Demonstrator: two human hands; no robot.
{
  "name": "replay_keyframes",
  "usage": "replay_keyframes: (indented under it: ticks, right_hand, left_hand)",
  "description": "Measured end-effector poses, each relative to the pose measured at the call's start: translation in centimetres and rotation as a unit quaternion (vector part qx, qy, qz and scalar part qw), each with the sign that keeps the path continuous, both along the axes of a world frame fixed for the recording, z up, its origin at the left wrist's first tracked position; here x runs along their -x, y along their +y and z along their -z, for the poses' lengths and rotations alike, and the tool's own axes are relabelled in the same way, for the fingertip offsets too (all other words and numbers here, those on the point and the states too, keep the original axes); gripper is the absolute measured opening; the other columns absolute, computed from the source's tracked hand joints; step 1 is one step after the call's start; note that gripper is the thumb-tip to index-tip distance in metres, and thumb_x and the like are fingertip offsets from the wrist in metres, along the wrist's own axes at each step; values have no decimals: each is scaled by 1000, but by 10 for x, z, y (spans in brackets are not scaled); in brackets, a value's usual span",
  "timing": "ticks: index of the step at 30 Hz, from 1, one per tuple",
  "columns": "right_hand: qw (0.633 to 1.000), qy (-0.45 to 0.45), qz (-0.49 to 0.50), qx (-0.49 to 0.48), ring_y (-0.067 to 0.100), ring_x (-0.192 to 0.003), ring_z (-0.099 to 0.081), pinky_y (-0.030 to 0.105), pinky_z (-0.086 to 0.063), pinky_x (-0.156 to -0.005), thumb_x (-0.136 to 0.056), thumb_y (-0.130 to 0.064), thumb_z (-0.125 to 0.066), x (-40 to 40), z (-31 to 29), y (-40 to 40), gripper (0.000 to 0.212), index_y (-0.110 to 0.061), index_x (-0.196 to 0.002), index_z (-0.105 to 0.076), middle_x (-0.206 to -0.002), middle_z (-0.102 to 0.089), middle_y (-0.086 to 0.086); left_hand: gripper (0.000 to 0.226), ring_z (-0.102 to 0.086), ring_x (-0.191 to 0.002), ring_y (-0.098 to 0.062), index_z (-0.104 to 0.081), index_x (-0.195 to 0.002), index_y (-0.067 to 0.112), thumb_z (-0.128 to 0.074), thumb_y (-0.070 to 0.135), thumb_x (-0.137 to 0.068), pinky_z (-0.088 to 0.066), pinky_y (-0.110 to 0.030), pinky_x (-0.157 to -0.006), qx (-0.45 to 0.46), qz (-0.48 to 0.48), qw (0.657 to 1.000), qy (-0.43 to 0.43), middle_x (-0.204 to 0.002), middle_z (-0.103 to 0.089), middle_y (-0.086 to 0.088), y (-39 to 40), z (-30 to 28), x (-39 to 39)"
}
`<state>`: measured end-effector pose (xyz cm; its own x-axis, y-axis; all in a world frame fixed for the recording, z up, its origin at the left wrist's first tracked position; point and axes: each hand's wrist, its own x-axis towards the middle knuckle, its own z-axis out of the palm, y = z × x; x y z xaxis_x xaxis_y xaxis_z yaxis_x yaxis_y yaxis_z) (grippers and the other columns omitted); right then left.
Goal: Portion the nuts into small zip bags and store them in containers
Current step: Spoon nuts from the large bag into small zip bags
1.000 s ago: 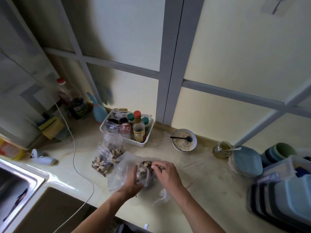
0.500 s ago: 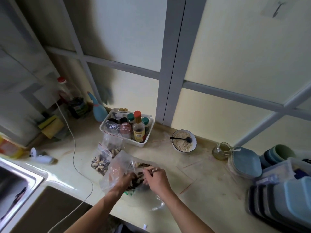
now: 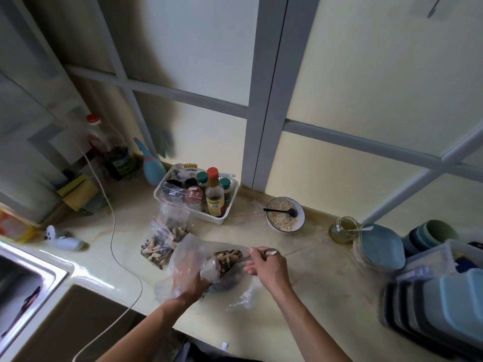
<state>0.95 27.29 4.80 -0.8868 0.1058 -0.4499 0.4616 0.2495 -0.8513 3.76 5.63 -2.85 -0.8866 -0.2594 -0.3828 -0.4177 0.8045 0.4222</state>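
A large clear plastic bag (image 3: 188,252) of mixed nuts lies on the counter in front of me. My left hand (image 3: 189,282) grips the bag's side from below, partly veiled by the plastic. The nuts (image 3: 227,257) show at its open mouth. My right hand (image 3: 268,265) holds a metal spoon (image 3: 269,252) whose handle runs left into the bag's mouth. Two small zip bags filled with nuts (image 3: 156,245) (image 3: 176,223) lie just behind the big bag.
A white basket (image 3: 170,184) of sauce bottles stands by the wall. A bowl of oats with a black spoon (image 3: 285,215), a glass jar (image 3: 342,229), blue plates (image 3: 379,246) and stacked lidded containers (image 3: 444,307) sit to the right. The sink (image 3: 28,283) and a white cable (image 3: 112,231) are at left.
My right hand has drawn out to the right of the bag's mouth, with the spoon now showing in it. The left hand shifted lower on the bag, and the mouth tilted towards the right.
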Motion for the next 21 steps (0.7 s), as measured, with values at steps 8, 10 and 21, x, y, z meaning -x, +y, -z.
replay_keyframes:
  ticks: [8, 10, 21]
  right_hand:
    - [998, 12, 52, 17, 25, -64, -75, 39, -64, -68, -100, -21, -62, -10, -26, 20, 23, -8, -86, -75, -65, -74, 10]
    - [998, 16, 60, 16, 24, -65, -76, 39, -64, -69, -100, -22, -61, -15, -28, 25, 24, -8, -88, -75, -66, -74, 9]
    - [998, 15, 53, 39, 28, -68, -76, 41, -64, -72, -100, -22, -61, -29, -22, 27, 22, -11, -87, -75, -69, -75, 10]
  left_hand:
    - [89, -41, -124, -25, -22, -154, 17, -72, 36, -83, -43, -34, -103, -27, 67, 997, -10, -143, -39, -10, 16, 1, 1]
    - [93, -42, -125, -26, -20, -155, 16, -74, 38, -83, -42, -35, -104, -26, 54, 998, 1, -145, -39, -11, 20, 1, 3]
    - [90, -43, -107, -12, -40, -135, 13, -89, 47, -67, -34, -20, -86, -103, 87, 990, 49, -127, -46, 0, 34, 1, 10]
